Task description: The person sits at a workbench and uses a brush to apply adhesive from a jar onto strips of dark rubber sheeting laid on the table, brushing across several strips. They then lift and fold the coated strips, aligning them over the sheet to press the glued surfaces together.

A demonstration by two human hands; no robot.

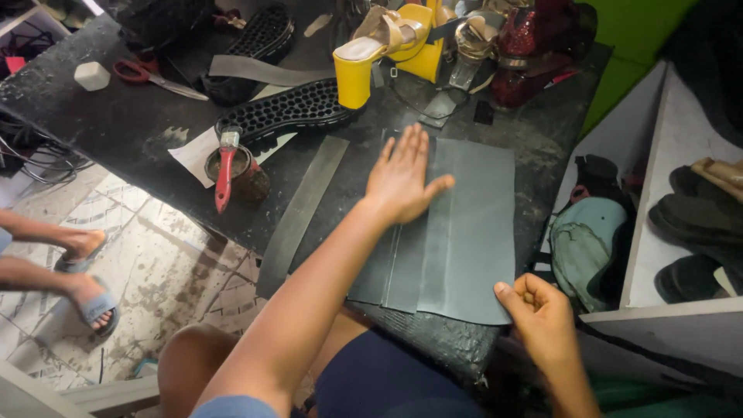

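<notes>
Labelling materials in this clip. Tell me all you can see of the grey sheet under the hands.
The flat grey rubber-like sheet is roughly rectangular, matte, with lengthwise lines where narrower strips seem to overlap along its left side. It lies flat on the dark scuffed worktable, its near edge at the table's front edge. The left hand presses palm-down on its upper left part; the right hand pinches its near right corner.

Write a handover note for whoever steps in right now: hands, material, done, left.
Left hand: flat, fingers spread, pressing on the grey sheet.
Right hand: closed at the sheet's near right corner; whether it pinches the edge is unclear.
Sheet lies on the black workbench, overlapping narrower strips on its left side. A loose grey strip lies to the left, beside the glue pot with a red-handled brush.
Done: sheet laid flat over the strips.
Left: cannot tell from this view whether it is bonded or trimmed.
</notes>
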